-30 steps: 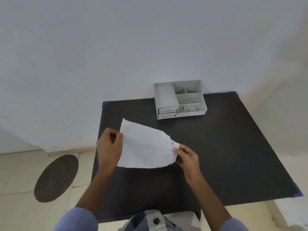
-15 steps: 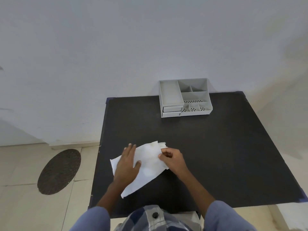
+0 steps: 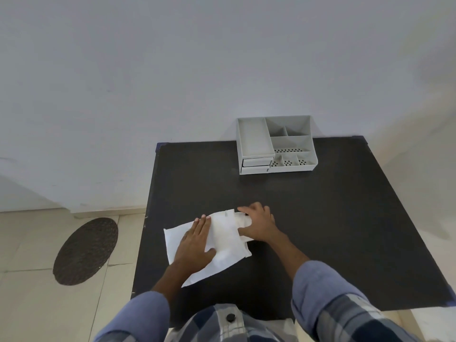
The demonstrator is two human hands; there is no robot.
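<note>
A white cloth [image 3: 225, 239], folded over on itself, lies flat near the front left of the black table [image 3: 320, 218]. My left hand [image 3: 196, 243] rests flat on its left half, fingers straight and together. My right hand [image 3: 257, 224] lies on the cloth's upper right corner with fingers spread and pressing down; part of that corner is hidden under it.
A grey plastic organizer [image 3: 276, 145] with several compartments and small drawers stands at the table's back edge against the white wall. A dark round mat [image 3: 85, 251] lies on the tiled floor to the left of the table.
A second ago both hands held the cloth up, spread open. They laid it folded on the table. Now both hands are flat on it, the right no longer pinching the corner.
</note>
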